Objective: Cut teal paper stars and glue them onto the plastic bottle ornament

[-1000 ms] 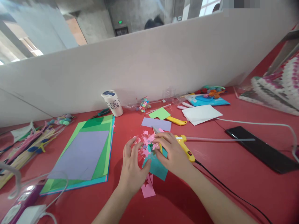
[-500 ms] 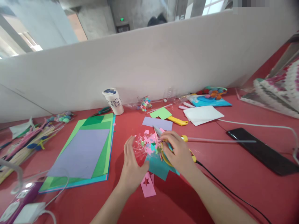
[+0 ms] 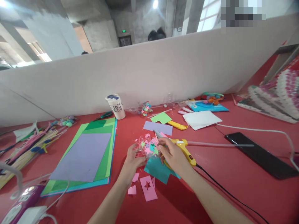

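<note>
star cluster [image 3: 149, 147] mid-way across the red surface [image 3: 179, 208]

it lies well in from the far edge. the left hand [image 3: 133, 159] curves at its left side, grip spread. the right hand [image 3: 172, 153] bends its fingers at the right side; whether they pinch anything, i cannot tell.

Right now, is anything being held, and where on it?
The star-covered clear cluster: left hand at its left edge, right hand at its right edge. Whether either actually grips it can't be told.
</note>
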`<state>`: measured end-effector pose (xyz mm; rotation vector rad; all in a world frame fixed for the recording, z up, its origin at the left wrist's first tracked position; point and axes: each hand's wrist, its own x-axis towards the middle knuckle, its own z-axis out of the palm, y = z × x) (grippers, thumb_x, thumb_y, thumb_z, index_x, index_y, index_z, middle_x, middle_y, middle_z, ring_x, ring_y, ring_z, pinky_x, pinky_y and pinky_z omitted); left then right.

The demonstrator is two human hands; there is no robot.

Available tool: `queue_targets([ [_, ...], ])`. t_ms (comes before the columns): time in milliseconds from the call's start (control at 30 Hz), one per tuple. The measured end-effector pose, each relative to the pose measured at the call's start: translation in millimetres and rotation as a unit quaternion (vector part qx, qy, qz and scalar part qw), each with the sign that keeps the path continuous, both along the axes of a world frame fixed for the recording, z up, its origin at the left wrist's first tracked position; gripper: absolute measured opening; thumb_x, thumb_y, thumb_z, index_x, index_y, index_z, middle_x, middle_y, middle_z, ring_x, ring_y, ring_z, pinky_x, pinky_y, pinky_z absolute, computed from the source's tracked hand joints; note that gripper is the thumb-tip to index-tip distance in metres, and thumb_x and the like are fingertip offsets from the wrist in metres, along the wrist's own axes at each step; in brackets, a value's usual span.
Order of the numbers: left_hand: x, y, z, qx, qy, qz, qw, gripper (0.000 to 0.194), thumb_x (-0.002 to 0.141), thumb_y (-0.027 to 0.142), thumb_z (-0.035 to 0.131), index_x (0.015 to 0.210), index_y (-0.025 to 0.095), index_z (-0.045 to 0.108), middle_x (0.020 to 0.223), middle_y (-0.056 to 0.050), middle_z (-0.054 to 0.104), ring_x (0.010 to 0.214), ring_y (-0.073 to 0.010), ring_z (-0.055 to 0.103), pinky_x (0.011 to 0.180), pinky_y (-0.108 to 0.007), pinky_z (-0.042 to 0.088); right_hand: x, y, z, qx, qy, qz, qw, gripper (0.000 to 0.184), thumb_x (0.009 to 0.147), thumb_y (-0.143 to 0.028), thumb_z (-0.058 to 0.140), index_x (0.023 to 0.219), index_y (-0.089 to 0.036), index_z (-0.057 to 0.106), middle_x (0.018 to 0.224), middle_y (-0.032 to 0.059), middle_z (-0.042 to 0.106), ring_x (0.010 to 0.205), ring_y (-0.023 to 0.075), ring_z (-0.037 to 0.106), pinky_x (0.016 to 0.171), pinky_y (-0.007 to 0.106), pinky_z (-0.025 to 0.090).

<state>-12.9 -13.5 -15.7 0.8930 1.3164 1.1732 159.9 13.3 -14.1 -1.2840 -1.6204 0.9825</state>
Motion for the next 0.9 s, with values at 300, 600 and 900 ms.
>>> queue_targets([
  [300,-27.5,29.0,7.3,-0.013,-0.011,0.003,1.000,0.056,0.068,0.027,0.068,0.118,0.020,0.042,0.092,-0.003,0.062,0.068,-0.0135,0.064,0.065,-0.028,0.050,-14.0,-18.4,4.1,0.035,-0.013,0.112,0.993,0.022,0.088,-0.017,0.042,0.109,-0.021,0.052,0.092,0.0044,0.066,0.062,0.0143,0.069,0.056,0.026,0.056],
  [600,-29.4,21.2,6.7,-0.021,-0.009,-0.051,0.998,0.056,0.073,0.046,0.069,0.118,0.019,0.049,0.090,-0.003,0.061,0.072,-0.0119,0.059,0.066,-0.025,0.047,-9.3,-34.8,14.7,0.202,-0.135,0.125,0.962,0.027,0.088,-0.015,0.041,0.102,-0.021,0.063,0.091,0.0070,0.074,0.076,0.0199,0.068,0.066,0.029,0.049],
  [900,-27.2,18.2,-0.3,-0.045,-0.036,-0.067,0.996,0.061,0.076,0.056,0.063,0.123,0.021,0.049,0.087,-0.002,0.061,0.065,-0.0115,0.058,0.065,-0.027,0.050,11.6,-5.9,10.7,0.137,-0.169,-0.026,0.976,0.017,0.085,-0.015,0.043,0.086,-0.022,0.058,0.073,0.0035,0.070,0.056,0.0189,0.064,0.052,0.029,0.047],
])
